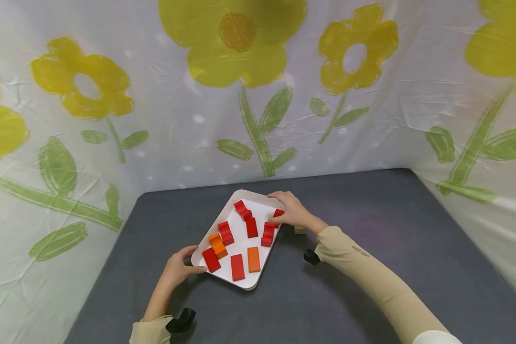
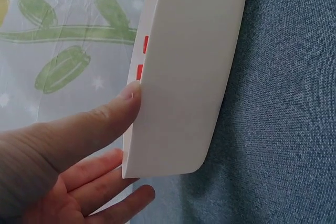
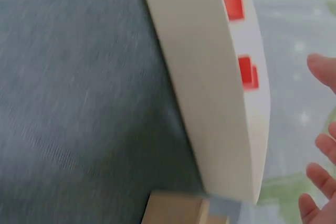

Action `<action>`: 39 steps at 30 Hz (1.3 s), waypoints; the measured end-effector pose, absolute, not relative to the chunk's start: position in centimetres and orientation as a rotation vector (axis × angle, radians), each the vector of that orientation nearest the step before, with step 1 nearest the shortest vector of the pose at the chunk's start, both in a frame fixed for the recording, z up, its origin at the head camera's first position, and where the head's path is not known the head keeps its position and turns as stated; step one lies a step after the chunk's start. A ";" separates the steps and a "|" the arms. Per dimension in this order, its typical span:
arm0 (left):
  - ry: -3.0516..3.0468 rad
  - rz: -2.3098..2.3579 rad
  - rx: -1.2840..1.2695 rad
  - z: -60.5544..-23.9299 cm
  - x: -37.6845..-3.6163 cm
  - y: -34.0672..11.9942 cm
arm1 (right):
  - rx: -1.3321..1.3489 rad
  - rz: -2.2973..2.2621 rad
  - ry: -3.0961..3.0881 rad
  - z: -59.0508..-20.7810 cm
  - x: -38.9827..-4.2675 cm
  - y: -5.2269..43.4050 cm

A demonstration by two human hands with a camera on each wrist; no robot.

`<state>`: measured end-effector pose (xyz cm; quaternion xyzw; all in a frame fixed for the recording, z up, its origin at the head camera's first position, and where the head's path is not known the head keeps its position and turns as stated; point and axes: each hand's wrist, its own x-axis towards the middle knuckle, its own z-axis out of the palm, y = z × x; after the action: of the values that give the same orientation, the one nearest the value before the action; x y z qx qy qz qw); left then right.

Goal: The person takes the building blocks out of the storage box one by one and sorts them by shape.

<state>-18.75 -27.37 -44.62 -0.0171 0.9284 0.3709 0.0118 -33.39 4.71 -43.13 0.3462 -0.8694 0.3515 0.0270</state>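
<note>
Left hand (image 1: 178, 270) sits nearest the camera, thumb on the rim and fingers under the near corner of the white tray (image 1: 246, 283), gripping it. Right hand (image 1: 291, 212) is at the far right edge of the tray, fingers over a red block (image 1: 277, 213); its wrist view shows loose fingers beside the rim, so cannot tell if it pinches the block or only touches. Tray lies mid-table on the grey cloth (image 1: 391, 229), holding red and orange blocks (image 1: 253, 259). Small wooden block (image 3: 176, 211) lies just beside the right edge. Judgement: keep the tray level, left thumb firm, so blocks don't slide; move the right fingers slowly, clear of neighbouring pieces and the wooden block.
</note>
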 end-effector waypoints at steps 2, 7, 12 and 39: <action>2.891 1.172 -0.051 -44.8 -18.8 -27.4 | 1.082 1.082 -2.681 -42.9 -33.3 3.8; 2.877 1.228 -0.058 -45.2 -19.0 -27.5 | 1.124 1.088 -2.668 -42.1 -33.0 1.6; 2.864 1.272 -0.021 -45.4 -19.2 -27.5 | 1.216 1.048 -2.653 -41.6 -32.6 -0.5; 2.875 1.320 -0.069 -45.8 -18.8 -28.3 | 1.549 0.826 -2.841 -45.6 -29.7 -8.5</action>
<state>-18.79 -28.32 -45.76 -0.0218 0.9086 0.4170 -0.0112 -29.68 -8.54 -45.62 0.4615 -0.8465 0.2462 -0.0989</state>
